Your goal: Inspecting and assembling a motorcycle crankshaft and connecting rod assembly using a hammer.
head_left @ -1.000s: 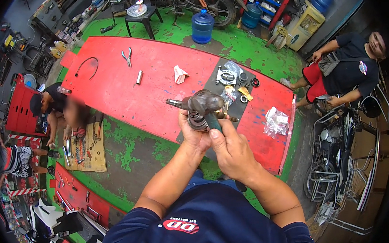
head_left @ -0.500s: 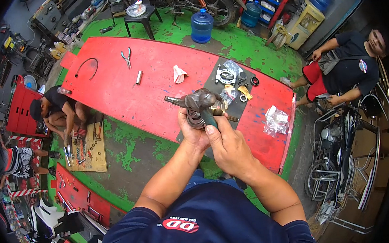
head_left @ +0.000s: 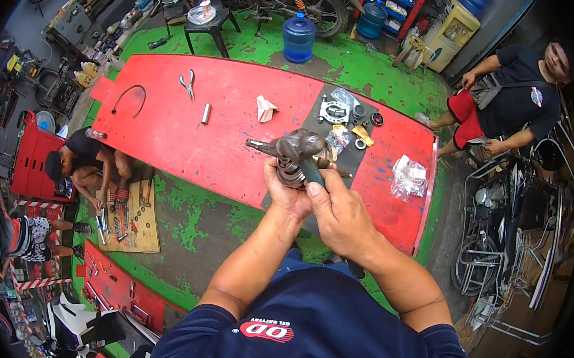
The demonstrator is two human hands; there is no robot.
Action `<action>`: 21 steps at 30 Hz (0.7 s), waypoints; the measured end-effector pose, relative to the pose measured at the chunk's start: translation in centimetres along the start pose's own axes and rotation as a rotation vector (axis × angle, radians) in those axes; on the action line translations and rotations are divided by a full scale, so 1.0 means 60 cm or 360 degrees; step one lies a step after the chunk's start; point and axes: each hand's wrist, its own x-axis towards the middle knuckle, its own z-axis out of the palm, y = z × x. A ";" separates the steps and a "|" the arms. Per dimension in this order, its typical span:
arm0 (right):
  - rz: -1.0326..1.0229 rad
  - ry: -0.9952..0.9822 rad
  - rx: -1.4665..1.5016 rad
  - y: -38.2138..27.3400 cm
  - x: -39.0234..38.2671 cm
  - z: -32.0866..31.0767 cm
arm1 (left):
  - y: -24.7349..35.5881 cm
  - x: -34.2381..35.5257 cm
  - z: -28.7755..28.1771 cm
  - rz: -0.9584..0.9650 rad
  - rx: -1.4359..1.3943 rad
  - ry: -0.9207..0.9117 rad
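Over the near edge of the red table [head_left: 162,101] I hold up a dark, greasy metal shaft part [head_left: 290,155], which resembles an engine crankshaft. A tapered end points left; a thinner rod end shows on the right. My left hand [head_left: 288,202] is closed around it from below, by a ribbed, coil-like section. My right hand [head_left: 336,209] is closed on a dark green, handle-like piece [head_left: 311,172], thumb along it. I cannot tell whether this piece is joined to the shaft part. Behind my hands, a grey mat [head_left: 313,120] carries a round metal housing [head_left: 333,112].
Black ring seals [head_left: 376,119], a pale ring [head_left: 360,144] and plastic bags [head_left: 408,177] lie to the right. Farther left are crumpled paper [head_left: 266,108], a metal cylinder [head_left: 206,113], pliers [head_left: 189,86] and black cable [head_left: 136,100]. One person [head_left: 517,96] stands right; another [head_left: 92,159] crouches left.
My hands keep the same grip, and the shaft part has barely shifted. The whole view has moved very slightly.
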 end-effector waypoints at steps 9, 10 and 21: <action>-0.0158 0.0154 -0.0076 0.000 0.000 0.003 | -0.005 -0.003 -0.005 -0.0056 -0.0029 0.0047; -0.0136 0.0121 -0.0071 0.007 0.004 0.005 | -0.005 -0.005 -0.004 -0.0065 0.0022 0.0050; 0.0099 0.0645 -0.0107 0.139 -0.008 -0.042 | 0.043 -0.039 -0.091 -0.0190 -0.0143 0.0399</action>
